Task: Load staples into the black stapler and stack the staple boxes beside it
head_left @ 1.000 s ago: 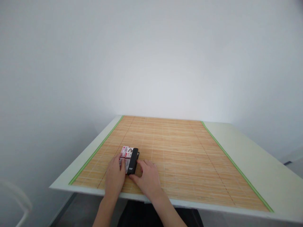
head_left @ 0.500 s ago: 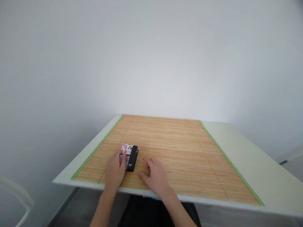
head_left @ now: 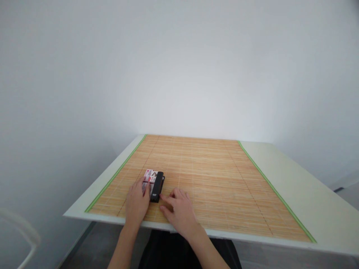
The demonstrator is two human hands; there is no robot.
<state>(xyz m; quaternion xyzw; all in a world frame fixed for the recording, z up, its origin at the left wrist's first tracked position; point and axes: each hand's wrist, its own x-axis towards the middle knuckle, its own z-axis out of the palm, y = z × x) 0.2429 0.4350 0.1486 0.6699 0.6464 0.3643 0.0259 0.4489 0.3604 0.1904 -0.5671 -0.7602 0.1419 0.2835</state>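
A black stapler [head_left: 157,186] in a white and red printed card package [head_left: 151,175] lies on the bamboo mat, toward its near left part. My left hand [head_left: 136,201] grips the left side of the card, thumb and fingers over it, hiding part of the print. To the right of the stapler is my right hand [head_left: 181,211], thumb and index finger apart. Its index fingertip reaches the stapler's right side near the front end and seems to touch it. The other fingers are curled.
The bamboo mat [head_left: 207,179] with green edging covers much of the white table [head_left: 303,186]. A pale wall [head_left: 190,74] rises behind. The table's front edge runs just below my hands. A white curved bar [head_left: 25,229] shows at lower left.
My right hand has moved left, bringing its index fingertip to the stapler's side. My left hand stays on the card package. The view has shifted slightly.
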